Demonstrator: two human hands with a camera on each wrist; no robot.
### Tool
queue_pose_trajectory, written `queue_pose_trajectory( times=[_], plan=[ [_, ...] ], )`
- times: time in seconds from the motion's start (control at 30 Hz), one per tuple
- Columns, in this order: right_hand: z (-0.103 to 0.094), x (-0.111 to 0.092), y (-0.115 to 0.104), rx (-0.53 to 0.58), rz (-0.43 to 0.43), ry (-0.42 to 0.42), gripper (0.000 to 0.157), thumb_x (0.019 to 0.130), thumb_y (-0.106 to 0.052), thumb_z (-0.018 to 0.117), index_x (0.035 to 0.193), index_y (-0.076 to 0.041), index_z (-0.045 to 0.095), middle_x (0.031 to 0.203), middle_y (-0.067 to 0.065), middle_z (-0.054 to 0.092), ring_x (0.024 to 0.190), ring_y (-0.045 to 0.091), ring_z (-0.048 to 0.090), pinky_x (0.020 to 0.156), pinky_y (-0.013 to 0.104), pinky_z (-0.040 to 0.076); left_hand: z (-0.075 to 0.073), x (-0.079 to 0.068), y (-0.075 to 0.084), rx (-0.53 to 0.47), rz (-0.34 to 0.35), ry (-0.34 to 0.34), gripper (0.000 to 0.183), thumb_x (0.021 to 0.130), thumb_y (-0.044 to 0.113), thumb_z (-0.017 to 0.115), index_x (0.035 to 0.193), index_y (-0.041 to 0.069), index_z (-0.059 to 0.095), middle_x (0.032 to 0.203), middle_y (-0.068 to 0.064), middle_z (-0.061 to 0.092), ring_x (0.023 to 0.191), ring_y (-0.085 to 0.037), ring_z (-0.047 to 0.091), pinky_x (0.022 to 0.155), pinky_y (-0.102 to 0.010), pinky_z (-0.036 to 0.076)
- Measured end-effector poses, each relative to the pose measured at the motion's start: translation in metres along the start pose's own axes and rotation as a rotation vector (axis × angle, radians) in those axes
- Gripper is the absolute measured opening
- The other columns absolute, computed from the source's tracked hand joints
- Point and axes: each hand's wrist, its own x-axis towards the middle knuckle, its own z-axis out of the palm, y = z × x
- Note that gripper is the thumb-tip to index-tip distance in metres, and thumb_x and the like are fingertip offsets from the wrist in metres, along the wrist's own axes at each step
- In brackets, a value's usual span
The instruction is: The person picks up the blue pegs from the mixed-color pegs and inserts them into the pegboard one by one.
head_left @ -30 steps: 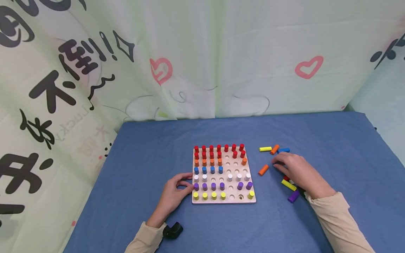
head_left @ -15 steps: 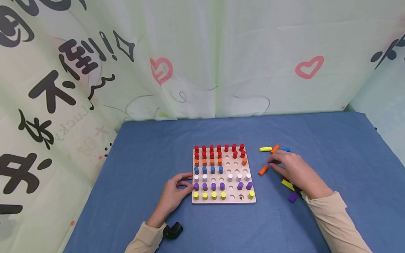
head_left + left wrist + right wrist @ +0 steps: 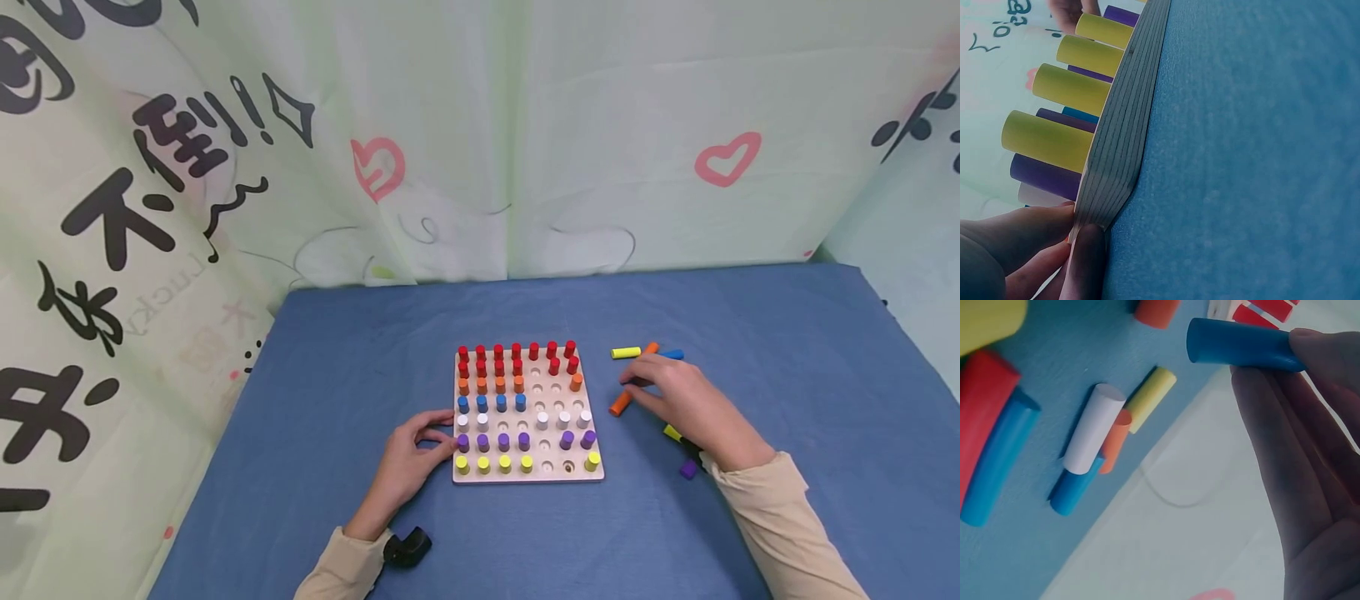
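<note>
A light wooden pegboard [image 3: 547,478] lies on the blue cloth, with rows of red, orange, blue, white, purple and yellow pegs standing in it. Bare holes show mostly towards its right half. My left hand [image 3: 411,454] grips the board's left edge; the left wrist view has the fingertips at a corner of its layered side [image 3: 1116,125], below a yellow peg [image 3: 1047,140]. To the right of the board, my right hand [image 3: 678,404] is raised over loose pegs. It pinches a blue peg [image 3: 1241,347] between thumb and fingers, held sideways in the right wrist view.
Loose pegs lie right of the board: yellow [image 3: 626,353], orange [image 3: 620,404], blue [image 3: 672,355] and purple [image 3: 688,469]. A white peg [image 3: 1094,428] and a red peg [image 3: 985,419] show in the right wrist view. A printed curtain [image 3: 450,233] hangs behind the table.
My right hand has moved left, towards the board, passing above the loose pegs. The left hand keeps its grip on the board's edge.
</note>
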Motion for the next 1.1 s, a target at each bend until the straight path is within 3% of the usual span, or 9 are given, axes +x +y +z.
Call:
queue_pose_trajectory(
  times=[0.27, 0.6, 1.1],
  plan=[
    [-0.001, 0.003, -0.009, 0.011, -0.025, 0.022, 0.019, 0.080, 0.003, 0.078, 0.097, -0.004, 0.074, 0.102, 0.012, 0.073, 0.088, 0.024, 0.071, 0.077, 0.043, 0.057, 0.000, 0.000, 0.001, 0.004, 0.007, 0.000, 0.040, 0.091, 0.016, 0.073, 0.128, 0.008, 0.064, 0.120, -0.010, 0.066, 0.090, -0.017, 0.067, 0.071, -0.019, 0.055],
    [0.001, 0.008, -0.017, 0.049, -0.080, 0.049, 0.020, 0.079, 0.005, 0.079, 0.096, -0.004, 0.073, 0.094, 0.006, 0.070, 0.085, 0.020, 0.071, 0.075, 0.039, 0.058, 0.000, 0.000, 0.001, 0.018, 0.006, 0.001, 0.039, 0.091, 0.015, 0.073, 0.128, 0.008, 0.064, 0.119, -0.009, 0.066, 0.090, -0.016, 0.067, 0.073, -0.022, 0.056],
    [0.004, 0.014, -0.030, 0.092, -0.073, 0.047, 0.019, 0.082, 0.001, 0.078, 0.099, -0.006, 0.074, 0.095, 0.003, 0.069, 0.086, 0.018, 0.071, 0.075, 0.039, 0.059, 0.000, 0.000, 0.001, 0.011, 0.007, -0.002, 0.040, 0.091, 0.017, 0.073, 0.128, 0.008, 0.064, 0.120, -0.010, 0.066, 0.092, -0.017, 0.067, 0.075, -0.025, 0.057]
  ],
)
